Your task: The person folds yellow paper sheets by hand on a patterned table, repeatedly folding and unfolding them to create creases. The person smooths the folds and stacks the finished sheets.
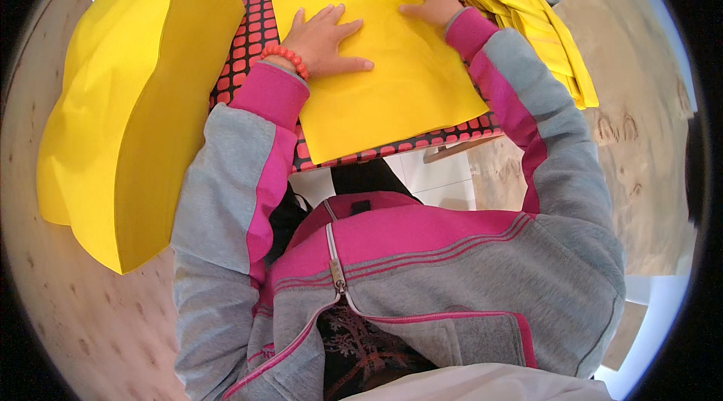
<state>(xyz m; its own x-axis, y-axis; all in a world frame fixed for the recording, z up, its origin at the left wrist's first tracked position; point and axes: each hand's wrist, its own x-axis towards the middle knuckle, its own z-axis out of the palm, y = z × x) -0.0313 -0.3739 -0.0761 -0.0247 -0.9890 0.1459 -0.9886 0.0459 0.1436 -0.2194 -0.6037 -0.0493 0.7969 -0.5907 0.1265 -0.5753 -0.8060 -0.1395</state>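
A yellow fabric sheet lies on the red-and-black patterned table cover in front of me. My left hand, with a red bead bracelet at the wrist, rests flat on the sheet's left part, fingers spread. At the sheet's far right edge, my right hand has its fingers closed on the fabric. Just left of that hand a strip of the sheet is turned up and stands above the surface. The fingertips of my right hand are partly hidden by the cloth.
A large pile of yellow fabric hangs over the left side of the table. At the far right lies a stack of folded yellow fabric pieces. Wooden boards are on the right, with pale floor tiles below the table's front edge.
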